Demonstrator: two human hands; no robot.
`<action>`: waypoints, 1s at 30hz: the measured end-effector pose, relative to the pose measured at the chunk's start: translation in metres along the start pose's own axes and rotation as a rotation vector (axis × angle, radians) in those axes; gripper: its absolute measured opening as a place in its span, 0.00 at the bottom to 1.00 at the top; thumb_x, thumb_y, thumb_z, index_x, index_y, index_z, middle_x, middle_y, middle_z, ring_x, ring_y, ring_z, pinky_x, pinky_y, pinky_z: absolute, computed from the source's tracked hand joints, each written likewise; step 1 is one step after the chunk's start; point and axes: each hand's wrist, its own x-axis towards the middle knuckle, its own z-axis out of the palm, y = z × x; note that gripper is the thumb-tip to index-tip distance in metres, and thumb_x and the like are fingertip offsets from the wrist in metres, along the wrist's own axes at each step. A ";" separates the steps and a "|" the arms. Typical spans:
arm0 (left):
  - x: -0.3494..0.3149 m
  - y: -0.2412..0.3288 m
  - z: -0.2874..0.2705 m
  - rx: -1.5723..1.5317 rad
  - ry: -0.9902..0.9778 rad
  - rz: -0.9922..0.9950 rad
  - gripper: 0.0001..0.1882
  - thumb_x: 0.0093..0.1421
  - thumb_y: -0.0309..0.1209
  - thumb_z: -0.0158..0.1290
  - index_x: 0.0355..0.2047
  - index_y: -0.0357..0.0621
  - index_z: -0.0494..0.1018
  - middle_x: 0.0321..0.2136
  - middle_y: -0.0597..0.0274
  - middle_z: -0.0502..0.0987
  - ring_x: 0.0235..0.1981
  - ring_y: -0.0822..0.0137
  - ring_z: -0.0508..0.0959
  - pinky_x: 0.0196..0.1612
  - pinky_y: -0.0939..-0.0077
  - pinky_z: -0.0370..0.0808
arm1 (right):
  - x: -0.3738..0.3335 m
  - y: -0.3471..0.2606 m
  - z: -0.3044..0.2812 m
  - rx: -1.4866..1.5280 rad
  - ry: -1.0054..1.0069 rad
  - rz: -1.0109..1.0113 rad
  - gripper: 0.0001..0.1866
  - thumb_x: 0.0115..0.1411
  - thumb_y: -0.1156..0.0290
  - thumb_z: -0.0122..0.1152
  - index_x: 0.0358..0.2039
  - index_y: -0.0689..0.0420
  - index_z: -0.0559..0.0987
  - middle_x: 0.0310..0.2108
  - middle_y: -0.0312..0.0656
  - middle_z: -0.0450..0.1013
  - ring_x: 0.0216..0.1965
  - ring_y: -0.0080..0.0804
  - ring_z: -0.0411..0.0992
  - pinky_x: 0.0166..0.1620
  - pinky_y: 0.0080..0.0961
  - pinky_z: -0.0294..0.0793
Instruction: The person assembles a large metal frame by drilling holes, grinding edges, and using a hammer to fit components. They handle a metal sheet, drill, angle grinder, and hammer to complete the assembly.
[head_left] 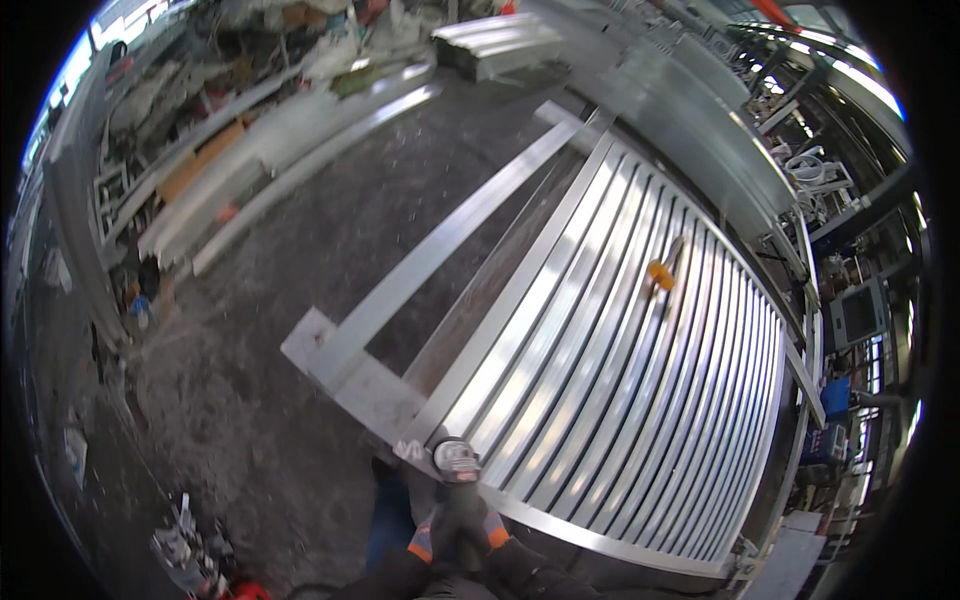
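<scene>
Both my hands are gloved, with orange cuffs, and come together at the lower middle. My left hand [437, 525] and my right hand [478, 522] are closed around a dark hand-held power tool [457, 461] with a round grey head; the fingers are partly hidden and its exact kind is unclear. That tool is at the near left corner of a slatted aluminium panel [620, 350]. A small whitish piece [408, 450] lies beside it on the support. On the slats rests a mallet [660, 276] with an orange-yellow head, slightly blurred.
The panel lies on a metal frame with a long side bar [450, 245] and a flat end plate [318, 345]. Aluminium profiles [290, 190] and scrap line the far left. Stacked profiles [497, 45] lie at the back. Metal offcuts [190, 550] are at the lower left.
</scene>
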 end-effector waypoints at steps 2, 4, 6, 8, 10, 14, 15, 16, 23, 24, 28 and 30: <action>-0.013 0.065 -0.001 -0.193 -0.162 0.009 0.24 0.68 0.36 0.43 0.62 0.41 0.60 0.59 0.48 0.66 0.59 0.51 0.67 0.62 0.60 0.63 | -0.014 -0.043 -0.011 0.025 0.138 -0.067 0.19 0.49 0.66 0.71 0.39 0.64 0.78 0.35 0.42 0.77 0.35 0.31 0.75 0.39 0.30 0.77; -0.020 0.128 -0.009 0.596 -0.168 0.218 0.29 0.65 0.41 0.45 0.63 0.40 0.59 0.59 0.42 0.65 0.60 0.48 0.67 0.62 0.60 0.63 | -0.029 -0.091 -0.013 0.290 0.391 -0.149 0.18 0.48 0.66 0.72 0.35 0.62 0.77 0.30 0.42 0.76 0.30 0.30 0.75 0.33 0.31 0.77; -0.039 0.178 -0.015 1.059 -0.270 0.207 0.32 0.61 0.33 0.44 0.64 0.37 0.55 0.58 0.38 0.64 0.56 0.48 0.70 0.59 0.60 0.67 | -0.038 -0.137 -0.003 0.655 0.414 -0.133 0.15 0.52 0.67 0.67 0.35 0.62 0.75 0.26 0.42 0.73 0.26 0.35 0.75 0.30 0.33 0.77; -0.049 0.216 -0.025 0.403 -0.265 -0.121 0.35 0.58 0.43 0.60 0.59 0.37 0.61 0.56 0.36 0.68 0.43 0.56 0.77 0.44 0.49 0.76 | -0.043 -0.175 0.016 0.778 0.560 -0.129 0.14 0.50 0.70 0.67 0.34 0.63 0.74 0.25 0.43 0.73 0.24 0.36 0.75 0.26 0.32 0.77; -0.044 0.240 -0.046 1.253 -0.338 0.295 0.28 0.59 0.35 0.43 0.58 0.32 0.60 0.50 0.39 0.72 0.50 0.47 0.75 0.52 0.59 0.72 | -0.041 -0.200 0.041 0.807 0.627 -0.143 0.14 0.52 0.68 0.66 0.33 0.63 0.74 0.25 0.43 0.72 0.24 0.35 0.74 0.27 0.30 0.76; -0.059 0.255 -0.124 1.381 -0.343 0.655 0.29 0.58 0.31 0.41 0.58 0.26 0.59 0.46 0.40 0.74 0.46 0.49 0.77 0.50 0.62 0.73 | -0.025 -0.233 0.107 0.862 0.652 -0.259 0.13 0.54 0.68 0.64 0.33 0.63 0.74 0.25 0.42 0.72 0.24 0.33 0.74 0.27 0.29 0.76; -0.066 0.255 -0.148 1.459 -0.425 0.557 0.30 0.58 0.30 0.40 0.59 0.25 0.59 0.47 0.39 0.73 0.48 0.50 0.76 0.52 0.62 0.72 | -0.018 -0.241 0.129 0.884 0.626 -0.281 0.13 0.54 0.68 0.64 0.33 0.63 0.74 0.25 0.42 0.72 0.24 0.33 0.74 0.28 0.29 0.76; -0.072 0.256 -0.177 1.375 -0.424 0.673 0.30 0.60 0.33 0.43 0.60 0.29 0.59 0.52 0.35 0.69 0.53 0.44 0.72 0.56 0.61 0.70 | -0.017 -0.247 0.151 0.904 0.605 -0.300 0.13 0.54 0.68 0.63 0.34 0.63 0.74 0.25 0.42 0.72 0.24 0.32 0.74 0.29 0.29 0.76; -0.073 0.286 -0.292 0.384 -0.352 0.170 0.43 0.46 0.29 0.69 0.59 0.39 0.57 0.46 0.55 0.73 0.46 0.65 0.74 0.45 0.69 0.77 | 0.018 -0.318 0.288 0.852 0.696 -0.324 0.14 0.53 0.65 0.67 0.32 0.62 0.79 0.29 0.41 0.75 0.28 0.28 0.75 0.32 0.27 0.76; -0.065 0.295 -0.303 0.364 -0.376 0.073 0.42 0.44 0.24 0.69 0.58 0.40 0.58 0.44 0.56 0.74 0.43 0.65 0.76 0.41 0.70 0.78 | 0.024 -0.327 0.299 0.862 0.710 -0.390 0.16 0.52 0.64 0.68 0.36 0.62 0.77 0.29 0.41 0.75 0.28 0.28 0.74 0.31 0.27 0.76; -0.042 0.330 -0.348 0.179 -0.488 -0.067 0.30 0.45 0.18 0.60 0.50 0.40 0.64 0.36 0.57 0.74 0.30 0.65 0.78 0.27 0.72 0.78 | 0.052 -0.345 0.322 0.628 0.691 -0.396 0.28 0.57 0.53 0.66 0.49 0.62 0.73 0.43 0.45 0.74 0.44 0.31 0.72 0.46 0.30 0.74; -0.023 0.358 -0.376 0.215 -0.528 -0.119 0.26 0.46 0.20 0.57 0.47 0.40 0.66 0.35 0.57 0.74 0.26 0.66 0.77 0.25 0.73 0.77 | 0.073 -0.341 0.326 0.663 0.502 -0.434 0.27 0.63 0.53 0.58 0.53 0.61 0.72 0.46 0.43 0.73 0.49 0.29 0.70 0.52 0.28 0.70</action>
